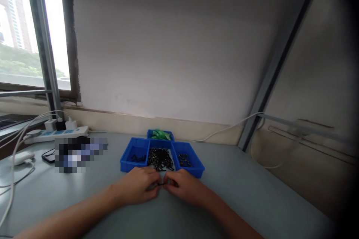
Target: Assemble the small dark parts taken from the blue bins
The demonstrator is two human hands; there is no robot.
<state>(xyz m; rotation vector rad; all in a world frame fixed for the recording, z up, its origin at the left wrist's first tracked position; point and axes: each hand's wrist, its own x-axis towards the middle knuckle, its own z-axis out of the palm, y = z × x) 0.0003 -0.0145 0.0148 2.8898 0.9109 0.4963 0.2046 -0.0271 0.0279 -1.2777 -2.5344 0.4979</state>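
Fingers (153, 187): tips of both hands pinched narrow on a small black part (160, 184), lower centre of frame
Left hand (137, 186): resting on the tabletop (252, 194), meeting the right hand (185, 187)
Handling: likely light, stiff, easy to drop; best held by its ends
Behind: blue trays (131, 166) of similar black pieces (160, 158), just beyond the knuckles

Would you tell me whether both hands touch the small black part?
Touching: head view shows left hand and right hand pinching the black part at its ends.
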